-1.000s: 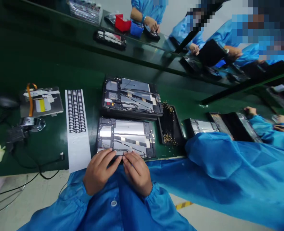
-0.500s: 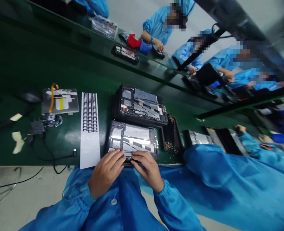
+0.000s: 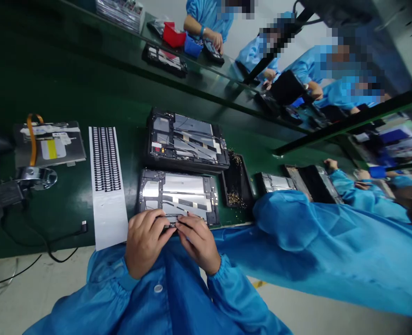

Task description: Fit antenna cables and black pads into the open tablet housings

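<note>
An opened tablet lies in front of me, its silver battery, black frame and thin dark cables exposed. At its near edge, my left hand has curled fingers, with thumb and fingertips closed around the rim. Close beside it, my right hand also pinches that edge, fingertips almost meeting the left ones. Any small part under the fingertips is hidden. Just behind lies a second opened tablet, on top of a dark stack. To the right sits a black tray with tiny gold-coloured screws.
On the left lie a white sheet of black stickers, a grey panel with an orange ribbon, a metal roll and a cable plug. A blue sleeve reaches in from the right. Co-workers sit behind the raised shelf.
My view has shifted, so the bench items appear further left. Both hands stay at the tablet's near edge. Their fingertips are closer together, and the left fingers are more curled.
</note>
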{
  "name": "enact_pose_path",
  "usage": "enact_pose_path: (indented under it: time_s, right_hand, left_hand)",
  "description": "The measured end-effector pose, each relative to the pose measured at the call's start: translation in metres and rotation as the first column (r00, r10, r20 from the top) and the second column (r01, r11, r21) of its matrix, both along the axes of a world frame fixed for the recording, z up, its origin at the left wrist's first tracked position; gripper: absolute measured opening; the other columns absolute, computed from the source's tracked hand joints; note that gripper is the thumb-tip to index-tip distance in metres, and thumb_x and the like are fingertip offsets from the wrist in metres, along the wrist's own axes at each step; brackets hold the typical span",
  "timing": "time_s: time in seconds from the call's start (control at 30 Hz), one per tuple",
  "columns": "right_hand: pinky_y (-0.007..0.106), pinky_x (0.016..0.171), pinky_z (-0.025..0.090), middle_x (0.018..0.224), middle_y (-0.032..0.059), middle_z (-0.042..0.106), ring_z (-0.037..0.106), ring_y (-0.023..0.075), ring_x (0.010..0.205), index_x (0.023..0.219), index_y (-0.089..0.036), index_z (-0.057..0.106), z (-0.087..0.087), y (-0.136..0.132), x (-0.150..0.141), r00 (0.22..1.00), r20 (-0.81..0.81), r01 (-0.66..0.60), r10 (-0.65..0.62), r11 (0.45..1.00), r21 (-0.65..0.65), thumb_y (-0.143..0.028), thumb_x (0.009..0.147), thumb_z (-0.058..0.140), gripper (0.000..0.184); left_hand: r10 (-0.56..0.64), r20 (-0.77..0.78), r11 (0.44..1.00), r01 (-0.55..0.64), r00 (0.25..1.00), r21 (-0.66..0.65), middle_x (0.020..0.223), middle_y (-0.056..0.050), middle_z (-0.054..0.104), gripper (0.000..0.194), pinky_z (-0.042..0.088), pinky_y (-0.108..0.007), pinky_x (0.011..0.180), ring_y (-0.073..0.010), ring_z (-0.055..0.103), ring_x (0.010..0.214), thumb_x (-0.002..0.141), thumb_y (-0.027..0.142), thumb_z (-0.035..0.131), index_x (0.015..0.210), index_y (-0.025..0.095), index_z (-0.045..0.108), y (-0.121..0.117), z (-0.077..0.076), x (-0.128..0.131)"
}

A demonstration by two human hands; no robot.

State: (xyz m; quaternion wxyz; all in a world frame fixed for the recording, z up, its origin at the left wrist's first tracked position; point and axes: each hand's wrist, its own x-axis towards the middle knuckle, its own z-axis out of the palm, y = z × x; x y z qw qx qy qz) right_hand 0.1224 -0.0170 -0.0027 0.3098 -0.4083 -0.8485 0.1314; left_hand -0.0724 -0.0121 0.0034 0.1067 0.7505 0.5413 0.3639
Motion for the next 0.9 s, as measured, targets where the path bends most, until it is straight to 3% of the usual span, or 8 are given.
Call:
enact_pose_path:
  time_s: [0.23, 0.33, 0.43, 0.57, 0.63, 0.73, 0.8, 0.9]
  right_hand:
    - [0.055, 0.105, 0.052, 0.124, 0.0187, 0.068, 0.059, 0.0293, 0.124, 0.138, -0.007, 0.051, -0.011, -0.016, 0.002, 0.978, 0.201, -0.099, 0.061, 0.978, 0.184, -0.005, 0.091, 0.058, 0.047]
    - [0.052, 0.097, 0.056, 0.119, 0.0179, 0.069, 0.063, 0.0303, 0.116, 0.127, -0.008, 0.059, 0.01, -0.014, 0.0, 0.957, 0.281, -0.14, 0.076, 0.967, 0.213, -0.006, 0.091, 0.058, 0.036]
    - [0.05, 0.091, 0.057, 0.113, 0.0141, 0.07, 0.065, 0.0279, 0.104, 0.118, -0.014, 0.064, 0.045, 0.011, -0.015, 0.94, 0.325, -0.15, 0.103, 0.981, 0.122, -0.01, 0.094, 0.056, 0.026]
    - [0.041, 0.086, 0.056, 0.112, 0.0127, 0.066, 0.062, 0.0243, 0.102, 0.116, -0.017, 0.064, 0.073, 0.068, -0.076, 0.936, 0.226, -0.259, 0.269, 0.963, -0.076, -0.015, 0.098, 0.051, 0.022]
    - [0.037, 0.085, 0.055, 0.105, 0.0106, 0.066, 0.062, 0.022, 0.097, 0.106, -0.017, 0.066, 0.069, 0.096, -0.117, 0.884, 0.253, -0.367, 0.393, 0.919, -0.146, -0.015, 0.096, 0.054, 0.015]
    - [0.036, 0.084, 0.051, 0.098, 0.0108, 0.065, 0.062, 0.0223, 0.094, 0.096, -0.015, 0.068, 0.05, 0.125, -0.169, 0.763, 0.486, -0.388, 0.426, 0.903, -0.182, -0.015, 0.094, 0.059, 0.009]
    - [0.034, 0.083, 0.049, 0.097, 0.0117, 0.066, 0.062, 0.0222, 0.095, 0.096, -0.013, 0.068, 0.038, 0.133, -0.188, 0.7, 0.59, -0.369, 0.404, 0.911, -0.186, -0.015, 0.096, 0.055, 0.013]
    - [0.035, 0.084, 0.048, 0.098, 0.0142, 0.066, 0.062, 0.0234, 0.096, 0.098, -0.01, 0.068, 0.025, 0.134, -0.197, 0.677, 0.625, -0.347, 0.389, 0.917, -0.195, -0.013, 0.098, 0.049, 0.019]
  left_hand:
    - [-0.003, 0.003, 0.998, 0.003, 1.0, -0.067, 0.105, -0.003, 0.068, 0.009, 0.043, -0.038, 0.084, -0.0214, 0.061, 0.096, 0.089, 0.029, 0.067, 0.09, 0.022, 0.062, -0.002, 0.0, 0.004]
    - [-0.038, -0.007, 0.997, 0.038, 0.999, -0.061, 0.113, -0.004, 0.068, 0.011, 0.047, -0.038, 0.085, -0.0212, 0.061, 0.097, 0.088, 0.031, 0.068, 0.092, 0.022, 0.063, -0.007, 0.005, -0.001]
    - [-0.045, -0.004, 0.999, 0.045, 0.999, -0.023, 0.131, -0.006, 0.063, 0.016, 0.049, -0.038, 0.096, -0.0216, 0.059, 0.115, 0.091, 0.028, 0.063, 0.106, 0.022, 0.063, -0.012, 0.013, -0.024]
    - [0.197, -0.064, 0.98, -0.198, 0.978, -0.017, 0.141, -0.008, 0.057, 0.032, 0.042, -0.045, 0.111, -0.0234, 0.05, 0.133, 0.096, 0.02, 0.051, 0.127, 0.022, 0.056, -0.007, 0.01, -0.082]
    - [0.24, -0.123, 0.967, -0.249, 0.963, -0.058, 0.144, -0.009, 0.055, 0.042, 0.036, -0.05, 0.115, -0.0247, 0.046, 0.139, 0.097, 0.019, 0.048, 0.139, 0.022, 0.047, 0.002, 0.0, -0.11]
    - [0.219, -0.174, 0.961, -0.243, 0.96, -0.132, 0.146, -0.01, 0.054, 0.054, 0.031, -0.053, 0.118, -0.0255, 0.044, 0.141, 0.095, 0.018, 0.047, 0.148, 0.019, 0.036, 0.017, -0.018, -0.135]
    - [0.217, -0.19, 0.953, -0.25, 0.957, -0.169, 0.146, -0.012, 0.055, 0.056, 0.03, -0.053, 0.119, -0.0252, 0.045, 0.14, 0.094, 0.017, 0.048, 0.149, 0.016, 0.035, 0.021, -0.028, -0.139]
    - [0.225, -0.201, 0.95, -0.261, 0.953, -0.173, 0.146, -0.013, 0.054, 0.055, 0.029, -0.052, 0.12, -0.0247, 0.044, 0.141, 0.095, 0.019, 0.047, 0.149, 0.015, 0.035, 0.021, -0.033, -0.137]
